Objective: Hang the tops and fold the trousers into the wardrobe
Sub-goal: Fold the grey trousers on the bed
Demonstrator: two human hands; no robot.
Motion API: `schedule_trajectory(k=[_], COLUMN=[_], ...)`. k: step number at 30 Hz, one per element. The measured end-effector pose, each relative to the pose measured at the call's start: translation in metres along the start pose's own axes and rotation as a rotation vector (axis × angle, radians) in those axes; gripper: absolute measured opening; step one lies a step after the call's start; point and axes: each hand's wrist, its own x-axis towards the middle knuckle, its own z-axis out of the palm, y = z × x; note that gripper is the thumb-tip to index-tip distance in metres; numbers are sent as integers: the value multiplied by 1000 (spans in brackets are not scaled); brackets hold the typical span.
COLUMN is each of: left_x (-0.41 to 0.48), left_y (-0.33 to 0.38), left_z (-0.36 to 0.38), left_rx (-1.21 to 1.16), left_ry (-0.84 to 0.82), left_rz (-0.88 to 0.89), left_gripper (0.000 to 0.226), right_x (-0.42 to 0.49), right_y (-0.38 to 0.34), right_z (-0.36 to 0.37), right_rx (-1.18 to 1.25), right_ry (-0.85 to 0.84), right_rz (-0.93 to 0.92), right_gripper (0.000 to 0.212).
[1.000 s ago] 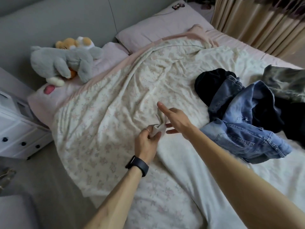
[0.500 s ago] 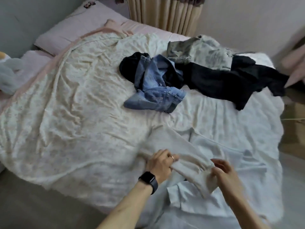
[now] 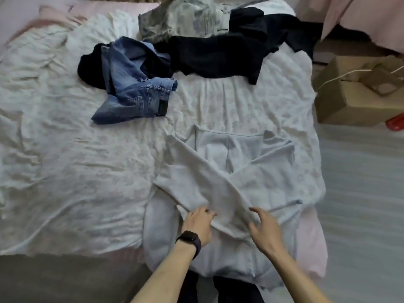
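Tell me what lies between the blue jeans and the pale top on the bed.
Only bare, rumpled floral duvet, in the head view; the blue jeans and the pale top lie apart, with no other garment between them.

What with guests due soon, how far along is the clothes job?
Nothing looks finished: no garment here is folded or hung. In hand: the pale top lies spread flat, left hand gripping its sleeve, right hand open over it. Left: jeans, black garment and patterned garment lie heaped.
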Motion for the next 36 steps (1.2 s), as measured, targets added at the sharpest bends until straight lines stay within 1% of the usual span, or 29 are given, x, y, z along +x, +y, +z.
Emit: schedule_trajectory(k=[2, 5, 8, 12, 14, 16, 19, 20, 22, 24, 25, 27, 28, 29, 31, 33, 36], left_x=[3, 10, 21, 45, 59, 73, 94, 99, 104, 104, 102, 98, 96, 94, 93, 95, 99], left_y=[-22, -63, -113, -176, -198, -209, -225, -227, -230, -234, -237, -245, -248, -251, -252, -252, -253], left_z=[-4, -12, -20, -30, -33, -37, -38, -38, -37, -34, -33, -32, -30, -28, -25, -24, -33], left_rx=[-57, -196, -296, -437, -543, -647, -867, -923, -995, -971, -950, -935, -939, -937, -903, -830, -704], left_ry=[58, 133, 238, 313, 324, 301, 210, 174, 113, 94, 108, 176, 212, 234, 230, 191, 130], left_rz=[-80, -250, -371, -493, -531, -528, -502, -481, -459, -466, -478, -495, -501, -508, -511, -502, -494], left_gripper=[54, 48, 42, 41, 41, 39, 33, 32, 38, 36, 34, 31, 29, 26, 21, 20, 21], right_x=[12, 38, 74, 136, 165, 192, 231, 241, 257, 272, 278, 288, 292, 295, 301, 303, 296], right_y=[-17, -51, -99, -176, -211, -236, -273, -282, -294, -302, -308, -318, -322, -323, -314, -300, -291], right_z=[8, 25, 43, 67, 79, 86, 103, 106, 114, 119, 121, 124, 127, 130, 137, 142, 140], right_rx=[-20, -6, -37, -106, -140, -179, -240, -262, -333, -342, -274, -40, 49, 89, 89, 46, -102], right_ry=[-35, -52, -70, -99, -85, -67, -137, -163, -210, -201, -187, -187, -197, -208, -231, -235, -171], right_rz=[-61, -126, -232, -353, -365, -340, -253, -218, -177, -148, -133, -130, -137, -127, -80, -66, -157], right_gripper=[42, 40, 42, 45, 48, 53, 63, 62, 47, 28, 24, 28, 28, 26, 23, 24, 28])
